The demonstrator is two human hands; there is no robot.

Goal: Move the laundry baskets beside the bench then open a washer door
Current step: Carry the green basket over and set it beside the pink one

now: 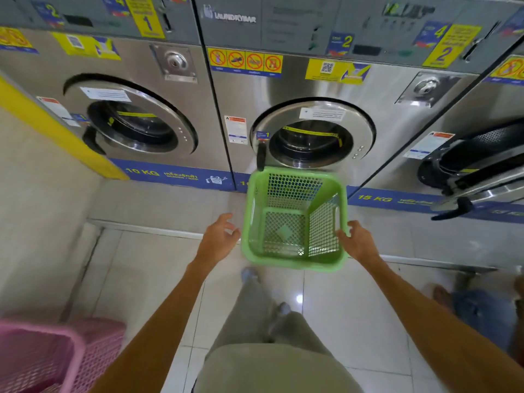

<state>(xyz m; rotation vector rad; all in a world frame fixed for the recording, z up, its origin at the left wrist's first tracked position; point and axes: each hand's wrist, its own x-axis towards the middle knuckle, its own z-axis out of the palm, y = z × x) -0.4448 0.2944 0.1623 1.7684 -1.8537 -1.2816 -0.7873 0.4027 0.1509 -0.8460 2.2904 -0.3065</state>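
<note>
Gripping the green basket by its right rim, the right hand has its fingers curled over the edge, while the left hand hangs just beside the opposite rim with fingers spread and touching nothing. The basket tilts forward, its open mouth facing the person, and it appears to be held up in front of the middle washer door, which is shut, its black handle just beyond the far rim. To carry it well, I would judge the left fingers should close on the near left rim so the load is shared and the tilt levelled before turning away; a one-sided hold on such light plastic invites it to swing. The basket is thin moulded plastic, square with rounded corners, its walls and floor a fine open lattice under a smooth rolled rim. Far below and left of the left fingers sit the pink baskets of the same mesh make, apparently one beside another, blurred at the frame edge. No bench shows from here. The washers are brushed steel with round glass doors; the one to the right of the right fingers stands open. The floor is glossy pale tile.
</note>
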